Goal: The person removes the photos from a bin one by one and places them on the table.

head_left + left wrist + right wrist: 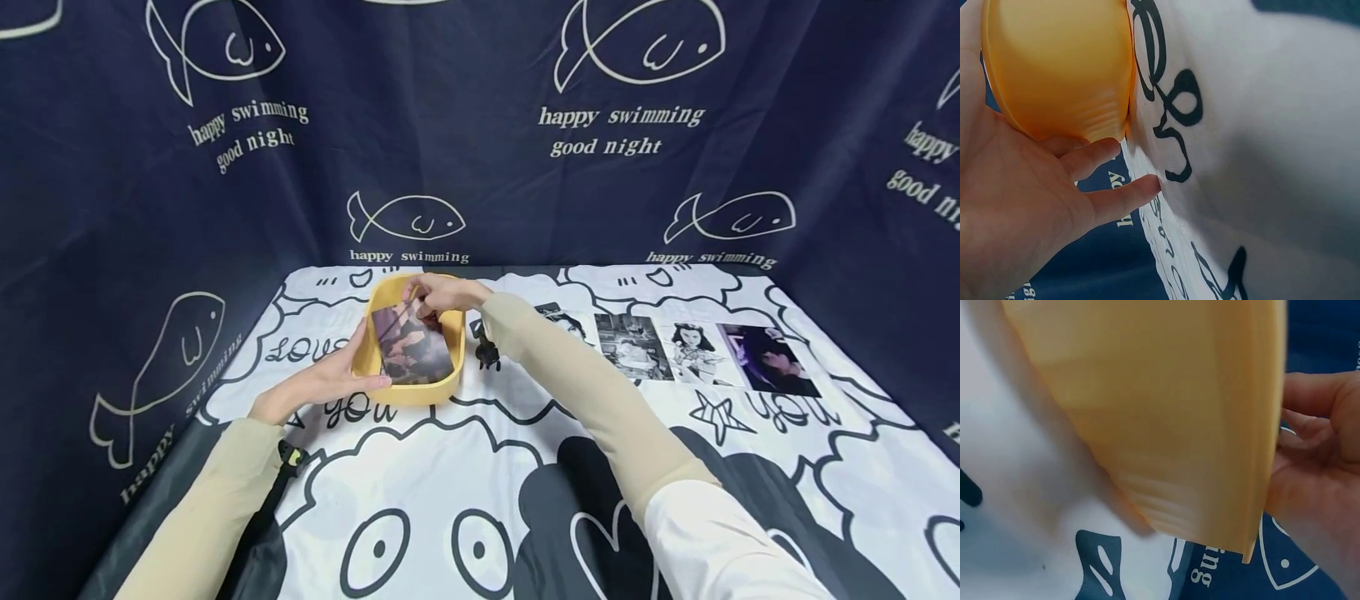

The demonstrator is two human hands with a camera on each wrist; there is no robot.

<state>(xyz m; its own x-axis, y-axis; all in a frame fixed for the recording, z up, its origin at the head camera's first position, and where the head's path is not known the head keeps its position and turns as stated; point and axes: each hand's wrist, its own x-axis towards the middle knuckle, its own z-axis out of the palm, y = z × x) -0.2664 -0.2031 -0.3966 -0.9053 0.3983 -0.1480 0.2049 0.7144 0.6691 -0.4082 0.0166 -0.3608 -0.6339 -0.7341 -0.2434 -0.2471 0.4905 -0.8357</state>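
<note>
Four photo prints lie in a row on the patterned table to the right of the right hand, the closest one partly hidden by the right sleeve, while one yellow bin stands between the two hands with at least one dark picture inside. The right hand, reaching over the bin's rim, pinches that picture at its upper edge with bent fingers; the left hand is spread wide, its fingers against the outer wall and its thumb at the near rim.
</note>
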